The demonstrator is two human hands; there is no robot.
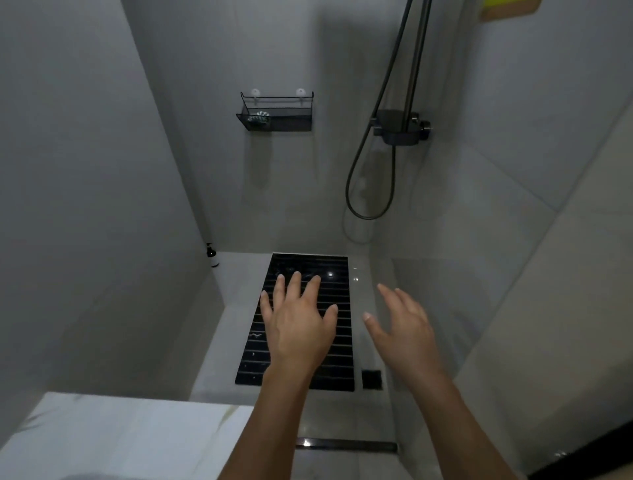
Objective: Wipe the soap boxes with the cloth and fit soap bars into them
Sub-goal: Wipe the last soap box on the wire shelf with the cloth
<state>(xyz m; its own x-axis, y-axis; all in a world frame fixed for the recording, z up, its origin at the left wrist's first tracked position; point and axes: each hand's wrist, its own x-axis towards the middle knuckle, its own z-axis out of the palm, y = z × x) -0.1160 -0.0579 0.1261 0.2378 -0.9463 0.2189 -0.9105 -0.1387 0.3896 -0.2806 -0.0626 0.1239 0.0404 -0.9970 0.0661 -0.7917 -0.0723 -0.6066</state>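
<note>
Head view: both hands empty over the shower floor

Head camera looks down into a grey-tiled shower stall. Left hand [297,325] stretched forward, palm down, fingers straight and spread, holding nothing; it shows in front of the black slatted floor grate [342,329]. Right hand [406,325] just beside it, apart from it, fingers straight and loosely spread, thumb out, also holding nothing; it shows over the pale tile strip right of the grate. Cannot tell whether either hand touches anything below.

Soap boxes, soap bars and cloth: cannot be made out anywhere in this view. Black wire basket [275,113] is fixed on the back wall, hung from two white hooks; a small round greenish-white item [259,118] sits in its left end, too small to identify.

Dark shower mixer [399,128] is on the right of the back wall, hose [368,192] looping down below it. Small dark pump bottle [212,255] stands on the floor in the far left corner. Small black square drain [371,379] just right of the grate's near end. White marbled table [120,435] edge at lower left. Yellow-green object [496,3] at top right, cut off by the frame.
</note>
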